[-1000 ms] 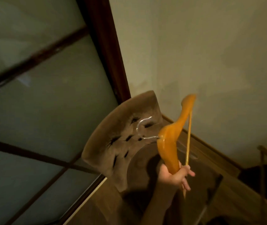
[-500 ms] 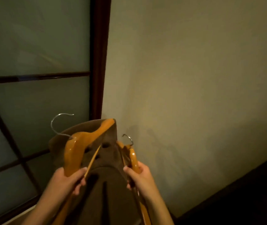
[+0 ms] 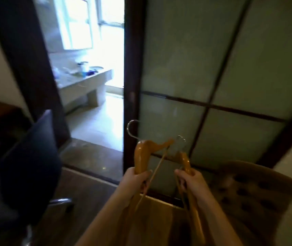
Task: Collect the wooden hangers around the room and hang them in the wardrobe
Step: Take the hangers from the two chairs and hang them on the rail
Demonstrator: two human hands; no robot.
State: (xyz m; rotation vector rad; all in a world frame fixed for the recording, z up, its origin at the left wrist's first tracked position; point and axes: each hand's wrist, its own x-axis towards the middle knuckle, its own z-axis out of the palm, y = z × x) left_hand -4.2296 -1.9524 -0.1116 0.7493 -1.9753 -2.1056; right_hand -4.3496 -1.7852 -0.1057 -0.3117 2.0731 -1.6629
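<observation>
My left hand (image 3: 137, 179) grips an orange wooden hanger (image 3: 144, 153) by one arm, its metal hook pointing up and left. My right hand (image 3: 188, 180) holds a second wooden hanger (image 3: 185, 161) seen edge-on, its hook blurred against the glass. Both hangers are held upright side by side in front of me, close together. Their lower ends run down past my forearms. No wardrobe is in view.
A frosted glass sliding door (image 3: 212, 86) with dark wooden frame stands ahead. Left of it an open doorway (image 3: 92, 103) shows a bright bathroom with a counter. A dark office chair (image 3: 28, 157) is at the left, a brown tufted chair (image 3: 258, 189) at the right.
The view has swung left from the wall and brown chair to the glass door and doorway. A second hanger came into my right hand. Both hands still hold hangers in front.
</observation>
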